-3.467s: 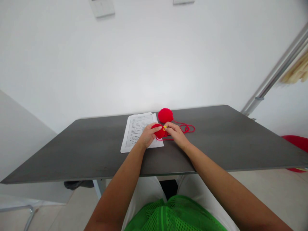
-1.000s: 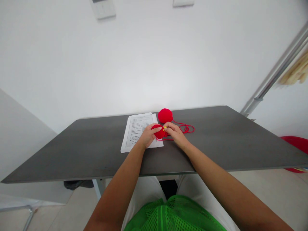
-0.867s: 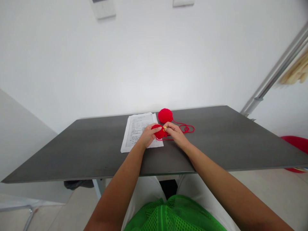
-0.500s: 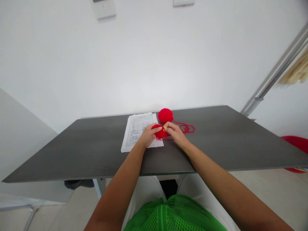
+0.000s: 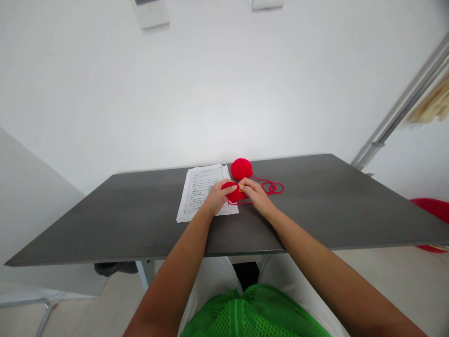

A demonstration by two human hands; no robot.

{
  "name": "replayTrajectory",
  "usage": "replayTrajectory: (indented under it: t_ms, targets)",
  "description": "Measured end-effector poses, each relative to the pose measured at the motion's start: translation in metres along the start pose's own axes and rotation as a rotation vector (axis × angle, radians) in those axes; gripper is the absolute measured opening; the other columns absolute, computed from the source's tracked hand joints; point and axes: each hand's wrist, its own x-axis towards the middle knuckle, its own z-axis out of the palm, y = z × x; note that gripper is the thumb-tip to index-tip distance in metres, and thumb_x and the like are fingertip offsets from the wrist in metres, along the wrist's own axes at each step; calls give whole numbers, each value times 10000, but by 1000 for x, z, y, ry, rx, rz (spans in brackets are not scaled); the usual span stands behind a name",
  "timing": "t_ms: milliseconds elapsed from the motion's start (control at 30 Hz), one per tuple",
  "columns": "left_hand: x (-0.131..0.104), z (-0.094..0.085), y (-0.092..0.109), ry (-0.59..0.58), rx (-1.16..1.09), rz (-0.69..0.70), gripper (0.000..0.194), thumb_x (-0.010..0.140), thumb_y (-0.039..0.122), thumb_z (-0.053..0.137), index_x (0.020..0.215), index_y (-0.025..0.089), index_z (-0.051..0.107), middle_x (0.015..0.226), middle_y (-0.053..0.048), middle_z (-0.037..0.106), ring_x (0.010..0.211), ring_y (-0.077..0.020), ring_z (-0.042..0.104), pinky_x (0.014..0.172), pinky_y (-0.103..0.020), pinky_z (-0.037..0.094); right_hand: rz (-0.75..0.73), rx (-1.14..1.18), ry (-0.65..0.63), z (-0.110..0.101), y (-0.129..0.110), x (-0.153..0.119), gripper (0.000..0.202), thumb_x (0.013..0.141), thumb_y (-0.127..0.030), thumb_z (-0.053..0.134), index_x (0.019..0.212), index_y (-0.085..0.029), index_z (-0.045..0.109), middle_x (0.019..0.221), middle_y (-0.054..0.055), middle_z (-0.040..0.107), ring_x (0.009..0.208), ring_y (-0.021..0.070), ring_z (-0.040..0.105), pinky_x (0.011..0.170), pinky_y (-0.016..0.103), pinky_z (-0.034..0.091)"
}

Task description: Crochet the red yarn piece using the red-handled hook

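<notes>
The fingers of your left hand (image 5: 215,199) grasped a rounded red yarn piece (image 5: 233,195), with the thumb laid over its near face and the other fingers mostly hidden behind it. The fingers of your right hand (image 5: 256,193) were pinched together at the piece's right edge, gripping a small yellow item (image 5: 241,186); it looked ring-like, but it was too small for you to be sure what it was, or whether it passed through the yarn. Your 2 hands met over the bench (image 5: 315,206), near its middle. By judgement, you were at a fine fitting step, working the yellow item at the edge of the yarn. The next move called for a steady left hold and a small, careful turn of the right fingertips, without tugging the stitches.

A red strand (image 5: 261,179) ran from the ball of red yarn (image 5: 241,168), just beyond your fingers, and lay in loose loops to the right; it needed to stay slack. Printed sheets (image 5: 191,199) lay to the left, partly under your left hand.
</notes>
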Motion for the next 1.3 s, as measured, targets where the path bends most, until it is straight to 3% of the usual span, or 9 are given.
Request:
replayTrajectory:
  t_ms: [1300]
  targets:
    - [-1,1,0,-20,5,-13,290,586,252,825,727,138,598,642,22,607,622,-94,553,643,-236,410,-64,-62,13,-2,3,0,92,740,-253,515,658,-209,513,624,-41,423,604,130,384,600,270,303]
